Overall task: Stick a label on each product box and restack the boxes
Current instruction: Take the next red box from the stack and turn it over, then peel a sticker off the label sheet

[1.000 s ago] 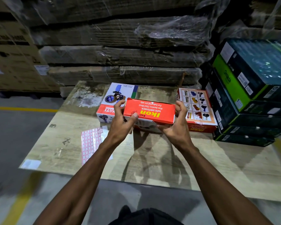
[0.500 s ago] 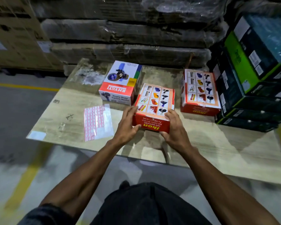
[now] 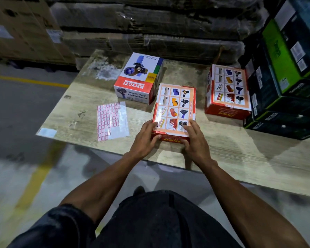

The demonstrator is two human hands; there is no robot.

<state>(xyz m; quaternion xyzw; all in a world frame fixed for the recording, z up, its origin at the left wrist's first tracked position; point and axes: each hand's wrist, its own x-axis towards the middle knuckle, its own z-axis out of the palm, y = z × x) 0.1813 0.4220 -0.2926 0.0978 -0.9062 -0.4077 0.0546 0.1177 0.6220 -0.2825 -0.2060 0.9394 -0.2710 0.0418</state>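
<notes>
Both hands — left, right — grip the box flat on worktop; next, peel a label from the sheet.

three product boxes, one label sheet

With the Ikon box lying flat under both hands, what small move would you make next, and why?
Probably send the left hand to the label sheet to peel one off. The Ikon box lies flat on the board, I see no label on its top, and the right hand can steady it.
</notes>
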